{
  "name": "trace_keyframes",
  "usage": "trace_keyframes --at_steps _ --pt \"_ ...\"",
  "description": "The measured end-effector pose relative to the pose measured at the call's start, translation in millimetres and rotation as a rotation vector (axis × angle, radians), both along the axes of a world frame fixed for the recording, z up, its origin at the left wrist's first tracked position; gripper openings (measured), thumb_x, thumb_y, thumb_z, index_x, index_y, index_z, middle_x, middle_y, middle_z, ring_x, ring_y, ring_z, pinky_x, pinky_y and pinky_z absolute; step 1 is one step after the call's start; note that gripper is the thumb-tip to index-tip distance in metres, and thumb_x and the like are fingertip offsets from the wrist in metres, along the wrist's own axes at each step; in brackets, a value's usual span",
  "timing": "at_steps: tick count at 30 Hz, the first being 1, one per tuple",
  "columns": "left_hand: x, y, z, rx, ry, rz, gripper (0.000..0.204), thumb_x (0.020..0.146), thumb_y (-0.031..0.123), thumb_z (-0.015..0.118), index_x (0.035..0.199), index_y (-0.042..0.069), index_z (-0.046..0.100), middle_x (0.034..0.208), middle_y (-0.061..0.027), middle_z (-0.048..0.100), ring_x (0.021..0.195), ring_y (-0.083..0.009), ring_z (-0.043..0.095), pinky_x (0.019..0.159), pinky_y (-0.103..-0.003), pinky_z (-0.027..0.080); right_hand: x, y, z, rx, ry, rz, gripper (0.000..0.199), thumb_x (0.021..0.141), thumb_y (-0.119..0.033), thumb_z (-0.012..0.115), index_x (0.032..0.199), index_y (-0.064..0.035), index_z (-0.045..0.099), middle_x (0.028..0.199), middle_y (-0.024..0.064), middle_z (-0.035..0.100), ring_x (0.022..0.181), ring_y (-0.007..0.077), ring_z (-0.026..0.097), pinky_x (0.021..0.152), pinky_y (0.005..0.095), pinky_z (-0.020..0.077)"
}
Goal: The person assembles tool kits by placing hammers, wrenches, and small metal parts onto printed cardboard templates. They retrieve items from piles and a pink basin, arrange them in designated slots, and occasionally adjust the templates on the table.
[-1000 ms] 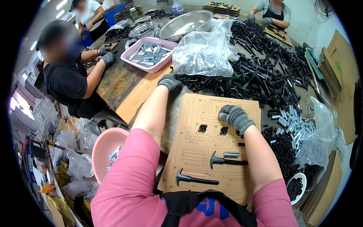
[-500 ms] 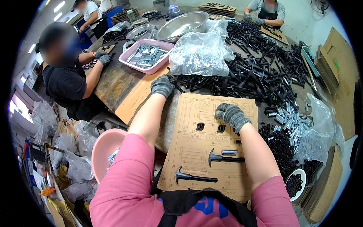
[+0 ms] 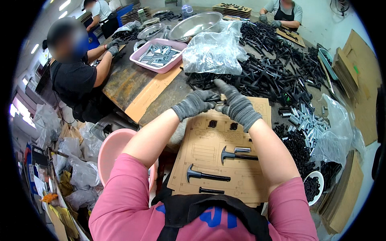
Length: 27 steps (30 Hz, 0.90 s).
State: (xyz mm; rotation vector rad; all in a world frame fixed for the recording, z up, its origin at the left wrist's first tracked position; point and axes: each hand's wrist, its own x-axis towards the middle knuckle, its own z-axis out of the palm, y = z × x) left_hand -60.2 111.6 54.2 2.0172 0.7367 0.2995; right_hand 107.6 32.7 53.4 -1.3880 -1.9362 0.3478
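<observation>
My hands, in grey knit gloves, meet over the top of the printed cardboard sheet (image 3: 219, 146). My left hand (image 3: 196, 104) is closed, its fingertips on a small dark metal piece (image 3: 217, 99); gloves hide much of it, so its exact kind is unclear. My right hand (image 3: 239, 106) touches the same piece from the other side, one finger stretched up and the others curled. Below, on the sheet, lie two black T-shaped pieces with curved crossbars (image 3: 207, 176), a silver tube (image 3: 242, 150), a black bolt (image 3: 212, 190) and two small groups of short black pieces (image 3: 212, 124).
A large heap of black metal parts (image 3: 277, 76) spreads beyond the sheet, with silver tubes (image 3: 307, 124) at right. A pink tray of silver parts (image 3: 144, 66), clear plastic bag (image 3: 215, 52) and steel bowl (image 3: 196, 25) stand behind. Co-workers sit left (image 3: 72, 76) and far right (image 3: 286, 16).
My left hand has come from the table's left side to the sheet's top. My right hand has moved up and left to meet it. A black bolt now shows at the sheet's near edge.
</observation>
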Motion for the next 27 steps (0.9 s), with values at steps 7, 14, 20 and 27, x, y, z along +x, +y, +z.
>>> trace_keyframes --at_steps 7,14,20,27 --pt "43.6 -4.8 4.9 0.578 0.629 -0.172 0.021 0.081 0.024 0.054 0.096 0.011 0.060 0.085 -0.0098 0.062 0.081 -0.0282 0.057 0.073 -0.035 0.045 24.4 -6.3 -4.8 -0.270 -0.434 -0.204 0.018 0.079 -0.019 0.055 0.088 -0.0047 0.059 0.082 0.0147 0.061 0.083 0.0291 0.058 0.075 0.0383 0.0462" --pt "24.6 5.2 -34.6 0.870 0.411 -0.175 0.019 0.078 0.023 0.057 0.090 0.011 0.063 0.083 -0.0115 0.061 0.080 -0.0274 0.057 0.077 -0.037 0.044 53.8 -19.8 -34.1 -0.402 -0.559 -0.323 0.022 0.080 -0.023 0.054 0.099 -0.0120 0.059 0.096 0.0122 0.059 0.088 0.0282 0.057 0.078 0.0378 0.0453" --pt "22.3 22.4 -35.2 0.367 0.188 0.102 0.017 0.078 0.007 0.057 0.095 0.004 0.057 0.089 -0.0095 0.061 0.090 -0.0213 0.057 0.078 -0.029 0.044 60.0 -23.8 -18.7 -0.341 -0.509 -0.361 0.022 0.080 -0.023 0.054 0.098 -0.0111 0.058 0.099 0.0128 0.058 0.090 0.0286 0.056 0.080 0.0374 0.0449" --pt "14.1 19.7 -0.4 0.506 0.290 0.133 0.015 0.075 0.011 0.057 0.087 0.002 0.055 0.082 -0.0143 0.061 0.082 -0.0249 0.059 0.072 -0.033 0.046 35.8 -38.6 23.5 -0.381 -0.607 -0.322 0.019 0.075 -0.014 0.057 0.092 -0.0066 0.060 0.090 0.0140 0.061 0.083 0.0294 0.059 0.075 0.0372 0.0477"
